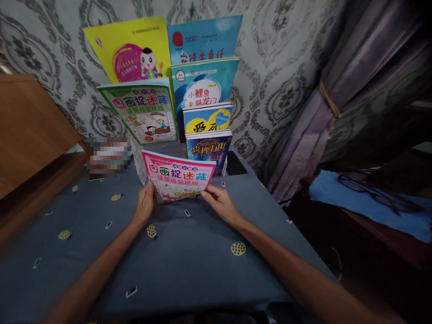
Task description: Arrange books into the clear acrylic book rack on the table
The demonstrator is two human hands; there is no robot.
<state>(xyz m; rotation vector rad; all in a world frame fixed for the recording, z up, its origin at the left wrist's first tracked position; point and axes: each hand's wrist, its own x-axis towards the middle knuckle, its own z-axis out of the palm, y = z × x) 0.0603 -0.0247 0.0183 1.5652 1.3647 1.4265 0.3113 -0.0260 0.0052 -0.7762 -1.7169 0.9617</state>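
The person's left hand (145, 202) and right hand (221, 204) grip the thin, pink-bordered, rectangular paper book (180, 177) by opposite side edges, holding it between them in front of the dark-blue paper books (207, 146). Its cover faces the wearer, title upright; its visible longer extent runs hand to hand.

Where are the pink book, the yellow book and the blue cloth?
Pink book (178, 177), head view: middle of its front cover.
Yellow book (128, 59), head view: purple circle on its cover.
Blue cloth (361, 206), head view: bare fabric near its middle.
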